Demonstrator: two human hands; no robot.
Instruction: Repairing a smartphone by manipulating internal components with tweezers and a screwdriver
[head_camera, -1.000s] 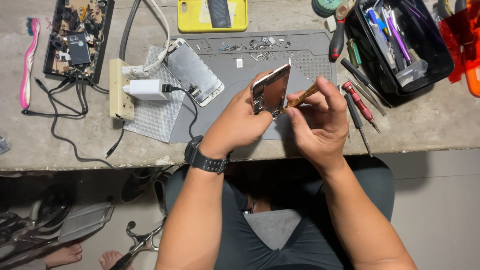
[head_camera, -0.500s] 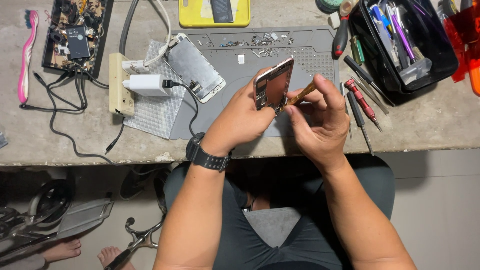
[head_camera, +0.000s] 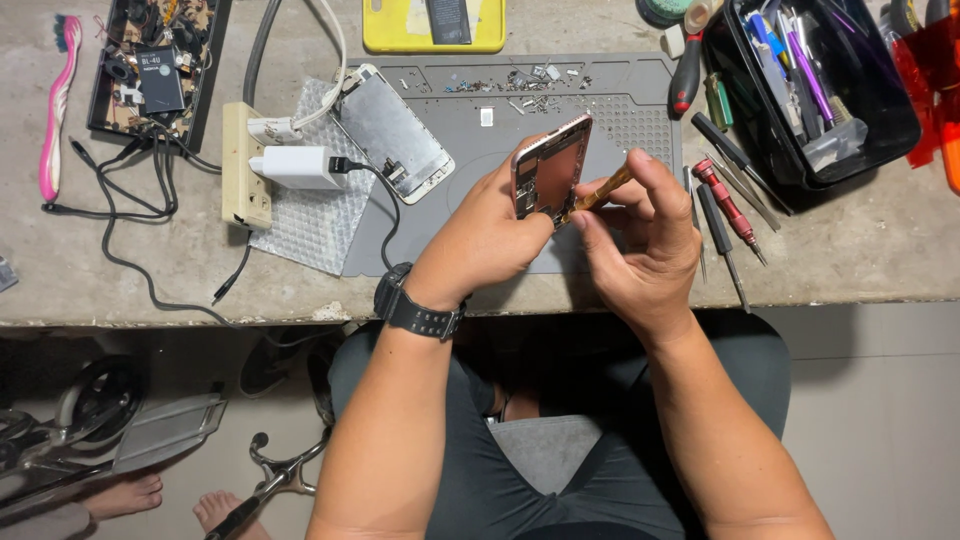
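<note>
Left hand (head_camera: 480, 240) clamped around the edges of a pink-rimmed opened phone body (head_camera: 552, 170), tilted up on edge above the grey silicone work mat (head_camera: 620, 110) so the inner cavity faces the eyes. Right hand (head_camera: 640, 245) pinched shut on a slim yellow-handled tool (head_camera: 603, 187), tip angled into the lower corner of the frame, seemingly for reach into a tight spot. Black strap watch (head_camera: 418, 305) on the left wrist. Flat on the mat's left part, a detached grey screen panel (head_camera: 392, 133), laid clear of the hands. Along the mat's top edge, a scatter of tiny screws and metal parts (head_camera: 510, 82), kept together, probably against loss. Just right of the mat, red-handled screwdrivers and dark picks (head_camera: 725, 205) lined up within easy reach, beside a black plastic tool tray (head_camera: 810, 90). On the concrete counter (head_camera: 860, 250) to the left, a cream power strip with a white charger (head_camera: 275, 165), a bare circuit board in a black tray (head_camera: 150, 65) and a pink toothbrush (head_camera: 55, 110), presumably for cleaning. Above the mat, a yellow tray (head_camera: 395, 30).
</note>
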